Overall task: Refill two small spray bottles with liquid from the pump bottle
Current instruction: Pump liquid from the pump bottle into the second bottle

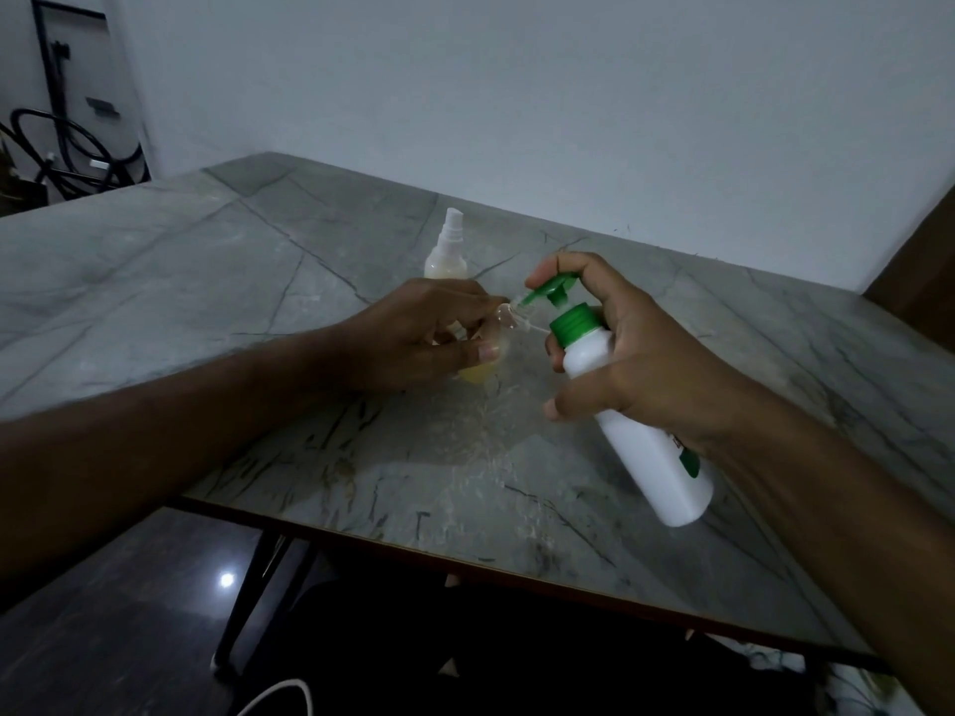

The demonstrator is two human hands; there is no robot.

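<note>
Two small spray bottles are in view: one (448,250), capped, stands on the bench (206,261) just behind the hands, and the other (486,354), open at the neck, is gripped by the left hand (424,333) with fingers curled round its body. The white pump bottle (635,416) is held tilted in the right hand (635,348), a finger laid on the green pump head (550,289), whose spout is brought to the open neck. The small bottle is judged light, thin-walled and easily tipped, so it is best held low round the body. The pump bottle seems stiff and smooth; wet spots on the bench suggest slippery surfaces.
</note>
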